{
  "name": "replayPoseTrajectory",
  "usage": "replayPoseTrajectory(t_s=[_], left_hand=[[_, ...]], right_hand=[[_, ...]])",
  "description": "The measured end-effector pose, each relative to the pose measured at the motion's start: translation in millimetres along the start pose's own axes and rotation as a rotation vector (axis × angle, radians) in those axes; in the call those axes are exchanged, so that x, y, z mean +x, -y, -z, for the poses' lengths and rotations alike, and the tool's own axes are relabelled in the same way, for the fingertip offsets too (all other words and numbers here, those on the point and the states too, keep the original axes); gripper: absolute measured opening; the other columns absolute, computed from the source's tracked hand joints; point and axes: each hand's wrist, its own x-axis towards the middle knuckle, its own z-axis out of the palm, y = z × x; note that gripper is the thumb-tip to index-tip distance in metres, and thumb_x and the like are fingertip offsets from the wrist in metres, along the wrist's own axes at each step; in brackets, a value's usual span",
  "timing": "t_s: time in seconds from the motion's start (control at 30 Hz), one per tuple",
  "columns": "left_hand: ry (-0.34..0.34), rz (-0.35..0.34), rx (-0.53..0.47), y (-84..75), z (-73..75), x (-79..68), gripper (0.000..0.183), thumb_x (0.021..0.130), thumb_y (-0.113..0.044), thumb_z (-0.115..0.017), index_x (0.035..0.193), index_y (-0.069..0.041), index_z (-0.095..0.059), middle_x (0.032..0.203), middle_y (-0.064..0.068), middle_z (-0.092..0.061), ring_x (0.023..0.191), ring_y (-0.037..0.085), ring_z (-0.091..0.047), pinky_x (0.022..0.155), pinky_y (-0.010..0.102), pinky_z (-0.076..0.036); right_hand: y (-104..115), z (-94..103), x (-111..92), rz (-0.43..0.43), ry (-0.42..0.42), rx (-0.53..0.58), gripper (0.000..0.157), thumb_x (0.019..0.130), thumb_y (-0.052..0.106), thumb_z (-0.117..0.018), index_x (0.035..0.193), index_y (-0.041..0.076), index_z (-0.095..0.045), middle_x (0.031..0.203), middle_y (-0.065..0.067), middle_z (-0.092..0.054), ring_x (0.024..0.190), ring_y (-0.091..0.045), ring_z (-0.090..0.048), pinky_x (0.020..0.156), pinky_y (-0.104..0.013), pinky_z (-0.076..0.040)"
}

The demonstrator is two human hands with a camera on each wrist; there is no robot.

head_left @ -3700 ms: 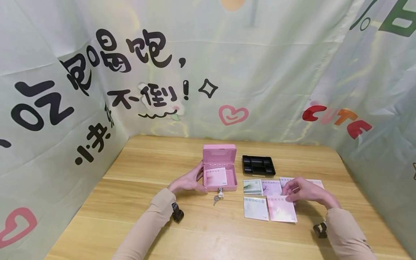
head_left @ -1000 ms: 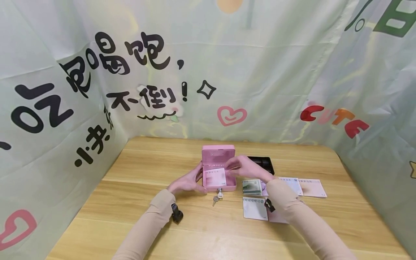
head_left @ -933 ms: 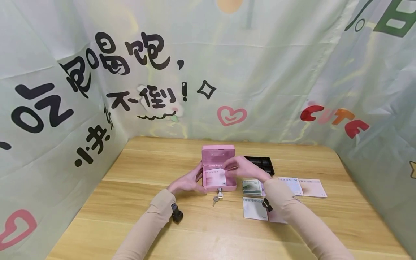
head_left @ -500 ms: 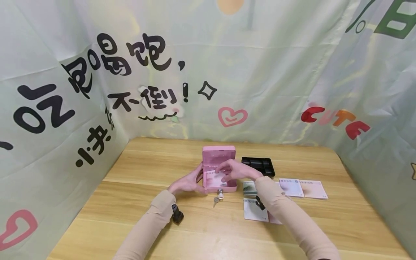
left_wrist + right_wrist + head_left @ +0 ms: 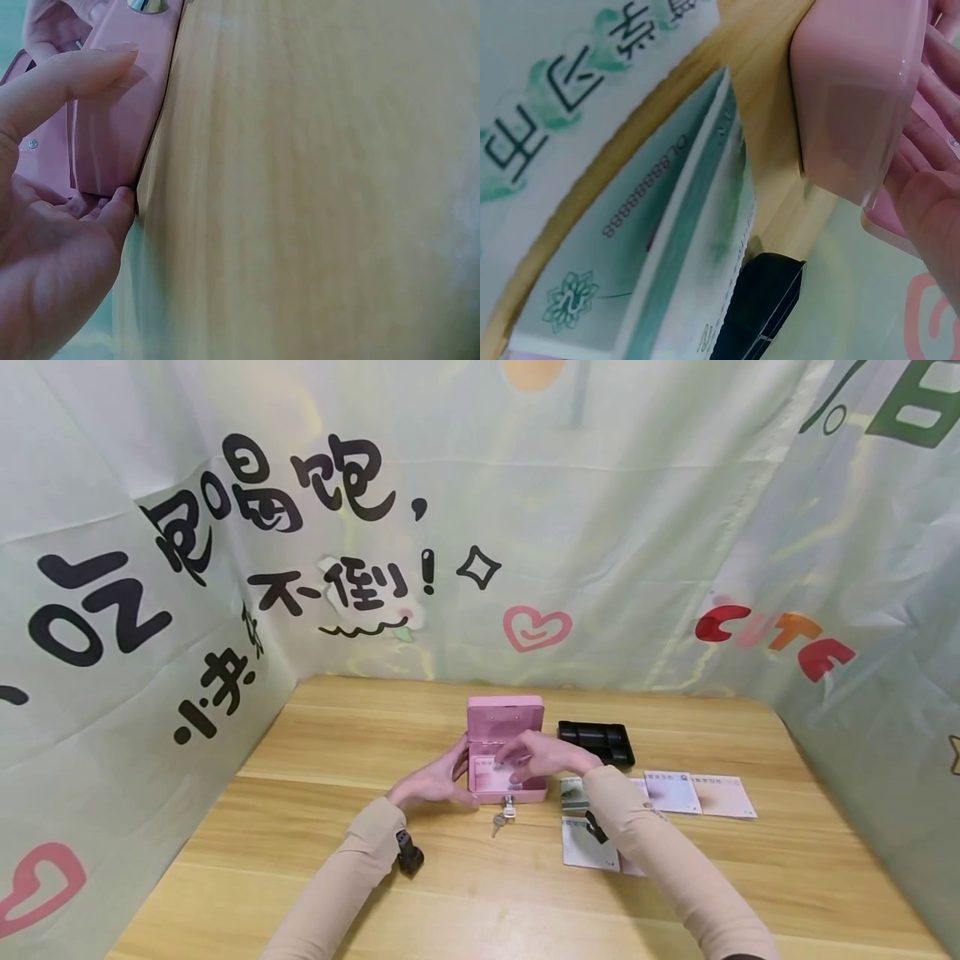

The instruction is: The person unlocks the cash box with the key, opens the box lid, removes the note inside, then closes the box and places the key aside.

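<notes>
A pink cash box (image 5: 534, 795) stands with its lid (image 5: 504, 720) raised, a pink note (image 5: 486, 774) lying inside. My left hand (image 5: 437, 779) grips the box's left front corner; in the left wrist view the thumb (image 5: 82, 73) lies along the front wall and the fingers curl around the side. My right hand (image 5: 542, 754) reaches in from the right, thumb and fingers apart over the note. Its fingertips overlap the note in the head view. In the right wrist view the box wall (image 5: 855, 97) hides part of the fingers (image 5: 926, 142).
A key (image 5: 498, 821) hangs from the box's lock (image 5: 509, 808). Behind the right forearm lies a black compartment tray (image 5: 600, 742). Several notes, including a blue-white one (image 5: 588, 843), a light blue one (image 5: 671, 793) and a peach one (image 5: 723, 797), lie on the table, partly under my right sleeve (image 5: 660, 843).
My right hand has moved from the notes on the table to the box, then left over the note inside. That note now looks lower and darker. My left hand has stayed on the box.
</notes>
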Motion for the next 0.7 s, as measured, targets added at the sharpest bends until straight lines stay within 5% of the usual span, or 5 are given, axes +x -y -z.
replayPoseTrajectory(t_s=[0.7], left_hand=[[-0.003,-0.037,0.013,1.5,0.4,0.9,0.130,0.071,0.008,-0.079,0.162,-0.014,0.012,0.171,0.017,-0.007,0.158,0.034,-0.011,0.131,0.049,-0.013]], right_hand=[[0.5,-2.1,3.7,0.038,-0.021,0.023,0.043,0.087,0.000,-0.072,0.129,-0.003,-0.064,0.132,-0.021,-0.067,0.124,-0.036,-0.063,0.109,-0.048,-0.052]])
